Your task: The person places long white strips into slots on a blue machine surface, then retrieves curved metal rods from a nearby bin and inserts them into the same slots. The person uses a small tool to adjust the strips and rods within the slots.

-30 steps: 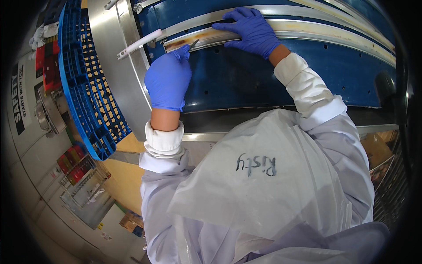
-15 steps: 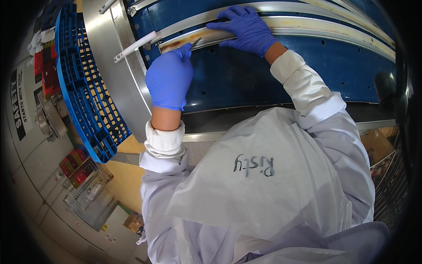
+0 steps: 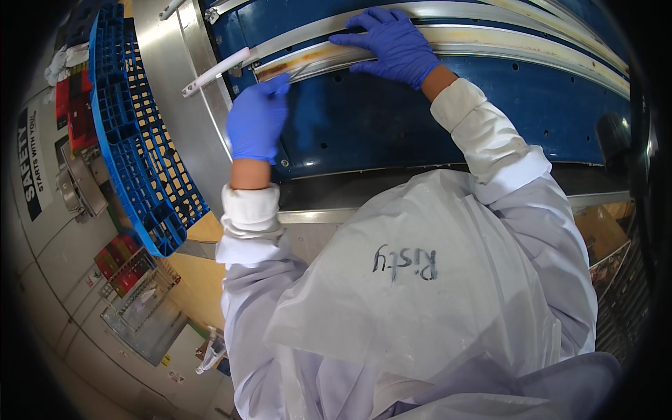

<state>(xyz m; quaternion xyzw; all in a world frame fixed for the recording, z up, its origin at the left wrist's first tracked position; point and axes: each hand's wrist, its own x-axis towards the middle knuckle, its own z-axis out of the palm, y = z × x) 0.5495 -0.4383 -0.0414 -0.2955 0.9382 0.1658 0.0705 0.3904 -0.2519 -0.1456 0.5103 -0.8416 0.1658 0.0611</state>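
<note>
While the right hand [image 3: 393, 43] lies flat, fingers spread, on the stained rail [image 3: 490, 38] at twelve o'clock, the left hand [image 3: 257, 120], closed on a thin tool [image 3: 302, 68], should scrape flat along it

- Two hands in blue nitrile gloves: left hand [image 3: 257, 119] upper centre-left, right hand [image 3: 392, 43] at top centre.
- One long stained pale metal rail [image 3: 490, 36], across the top of the frame.
- One blue plastic lattice crate [image 3: 133, 140], upper left.
- One white rod-shaped handle [image 3: 215, 71], upper left.
- One translucent white plastic apron [image 3: 434, 294], lower centre.
</note>
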